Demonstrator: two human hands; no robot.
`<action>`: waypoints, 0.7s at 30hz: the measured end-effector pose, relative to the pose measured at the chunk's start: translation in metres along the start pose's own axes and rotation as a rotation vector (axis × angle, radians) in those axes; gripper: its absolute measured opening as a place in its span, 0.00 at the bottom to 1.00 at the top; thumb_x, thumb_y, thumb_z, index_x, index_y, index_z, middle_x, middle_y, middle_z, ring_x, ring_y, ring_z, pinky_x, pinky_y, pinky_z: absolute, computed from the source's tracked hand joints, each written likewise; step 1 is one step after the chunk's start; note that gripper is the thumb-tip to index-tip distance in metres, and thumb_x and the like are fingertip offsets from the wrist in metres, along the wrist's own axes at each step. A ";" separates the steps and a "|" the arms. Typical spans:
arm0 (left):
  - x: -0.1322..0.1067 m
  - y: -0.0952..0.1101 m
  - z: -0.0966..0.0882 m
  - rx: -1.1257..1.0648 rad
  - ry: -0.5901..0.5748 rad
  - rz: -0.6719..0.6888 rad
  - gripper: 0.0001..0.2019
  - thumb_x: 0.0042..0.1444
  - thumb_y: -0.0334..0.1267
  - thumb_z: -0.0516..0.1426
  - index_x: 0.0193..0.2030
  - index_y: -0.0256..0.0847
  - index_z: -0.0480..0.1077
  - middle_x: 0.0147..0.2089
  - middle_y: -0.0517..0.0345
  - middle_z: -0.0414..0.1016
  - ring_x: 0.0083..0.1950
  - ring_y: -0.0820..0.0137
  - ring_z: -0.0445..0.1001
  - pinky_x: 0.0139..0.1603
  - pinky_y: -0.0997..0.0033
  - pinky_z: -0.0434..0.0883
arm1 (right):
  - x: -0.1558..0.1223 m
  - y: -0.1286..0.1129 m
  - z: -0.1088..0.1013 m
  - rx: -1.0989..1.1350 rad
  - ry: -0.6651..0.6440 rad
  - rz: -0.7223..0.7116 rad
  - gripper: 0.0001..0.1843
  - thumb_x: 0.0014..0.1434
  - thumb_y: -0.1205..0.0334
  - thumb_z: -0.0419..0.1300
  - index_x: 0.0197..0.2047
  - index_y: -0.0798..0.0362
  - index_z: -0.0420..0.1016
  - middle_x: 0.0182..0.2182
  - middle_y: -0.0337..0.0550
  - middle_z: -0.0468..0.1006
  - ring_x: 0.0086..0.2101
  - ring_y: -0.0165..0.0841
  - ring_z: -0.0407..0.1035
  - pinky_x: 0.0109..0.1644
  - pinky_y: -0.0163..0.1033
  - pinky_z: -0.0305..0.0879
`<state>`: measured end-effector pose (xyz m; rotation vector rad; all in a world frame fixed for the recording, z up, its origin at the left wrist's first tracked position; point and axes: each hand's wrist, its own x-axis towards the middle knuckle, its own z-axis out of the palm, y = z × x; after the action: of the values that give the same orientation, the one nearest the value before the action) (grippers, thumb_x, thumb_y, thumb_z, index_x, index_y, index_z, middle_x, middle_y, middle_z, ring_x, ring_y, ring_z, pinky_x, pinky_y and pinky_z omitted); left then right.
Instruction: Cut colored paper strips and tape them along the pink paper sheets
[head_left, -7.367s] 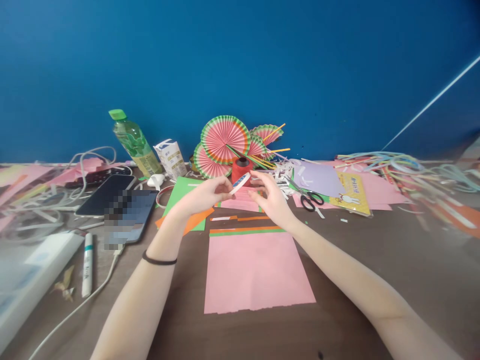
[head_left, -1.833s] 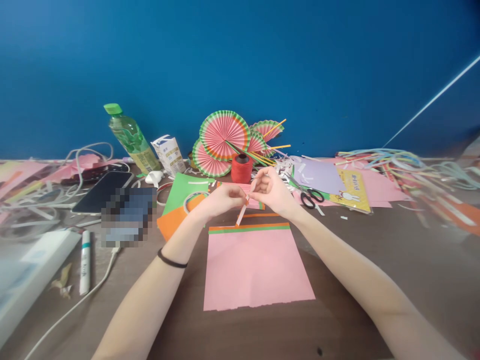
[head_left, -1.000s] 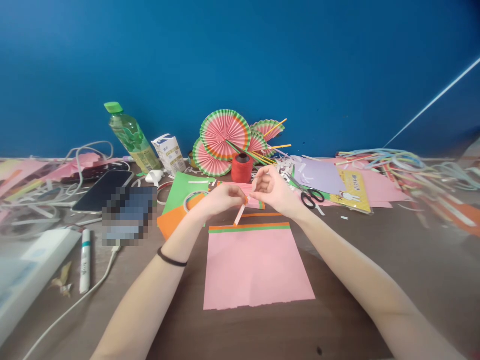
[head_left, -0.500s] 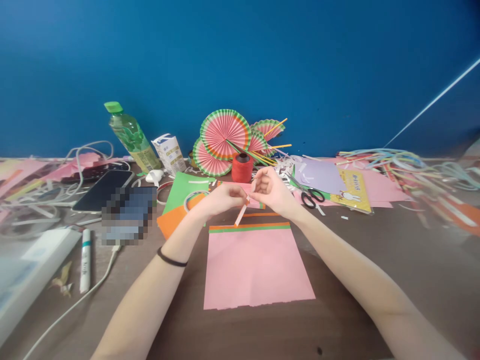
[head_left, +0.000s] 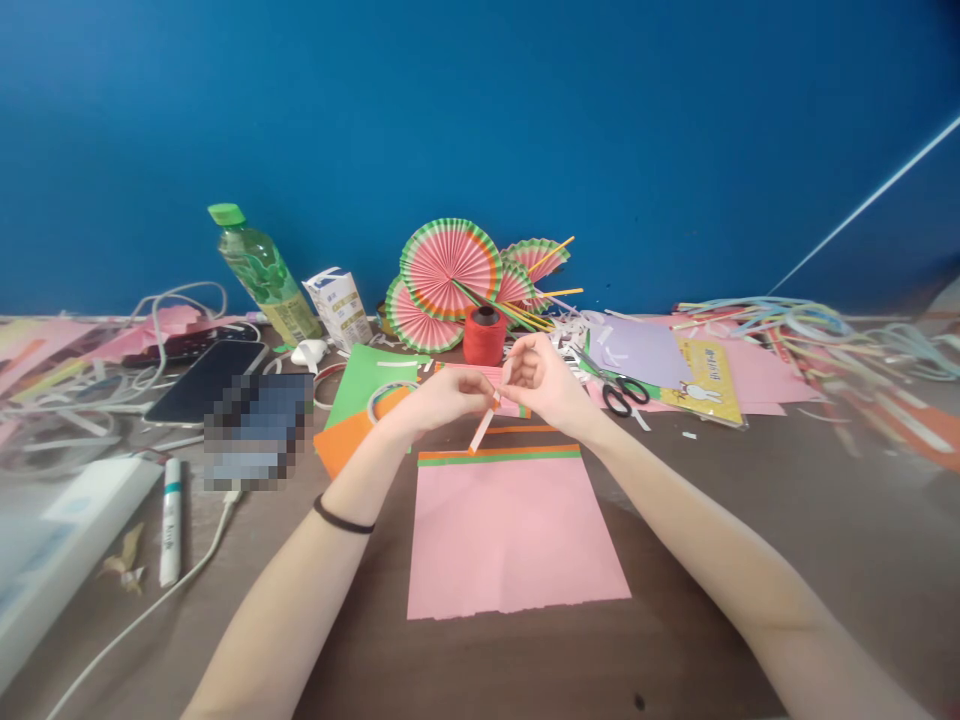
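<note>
Above the middle of the worktop, the left hand and the right hand come together at the fingertips. The left thumb and finger pinch the upper end of a narrow strip, pale with some orange on it; the right thumb and forefinger close on that same end (the exact contact is too small to make out), the other fingers curled. The strip slants down over the far edge of a pink sheet, which is banded orange and green; whether it touches, I cannot tell. That sheet lies flat, its ragged edge facing the front of the worktop. Behind the hands lies a pleated pink paper, and past it stands a red spool. Pleated fans are bunched at the back edge, by the blue wall. Near the left wrist, a white ring overlaps an orange sheet. Scissors lie toward the right edge, a marker toward the left.
</note>
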<state>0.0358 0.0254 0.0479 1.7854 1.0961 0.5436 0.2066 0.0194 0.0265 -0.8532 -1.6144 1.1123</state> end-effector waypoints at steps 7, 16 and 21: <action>0.000 -0.001 0.000 -0.026 -0.005 0.022 0.08 0.45 0.37 0.54 0.28 0.37 0.72 0.30 0.60 0.73 0.34 0.72 0.70 0.38 0.74 0.65 | 0.000 0.002 0.001 -0.049 -0.004 -0.055 0.19 0.47 0.68 0.61 0.38 0.49 0.54 0.28 0.33 0.66 0.28 0.25 0.64 0.31 0.34 0.61; 0.004 -0.008 0.001 -0.090 -0.004 0.059 0.07 0.46 0.39 0.55 0.27 0.37 0.69 0.30 0.60 0.72 0.34 0.72 0.70 0.38 0.74 0.65 | 0.000 0.000 0.000 -0.031 0.021 -0.026 0.19 0.47 0.64 0.62 0.37 0.49 0.54 0.28 0.33 0.67 0.28 0.27 0.66 0.34 0.37 0.63; 0.002 -0.008 -0.003 -0.100 -0.027 0.074 0.07 0.46 0.39 0.55 0.28 0.38 0.69 0.33 0.60 0.72 0.38 0.71 0.70 0.42 0.72 0.66 | 0.001 -0.003 -0.001 -0.078 0.089 -0.032 0.16 0.49 0.65 0.61 0.36 0.50 0.55 0.28 0.34 0.69 0.30 0.29 0.68 0.37 0.38 0.63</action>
<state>0.0305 0.0296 0.0418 1.7462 0.9706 0.6071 0.2070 0.0190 0.0297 -0.9115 -1.6008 0.9812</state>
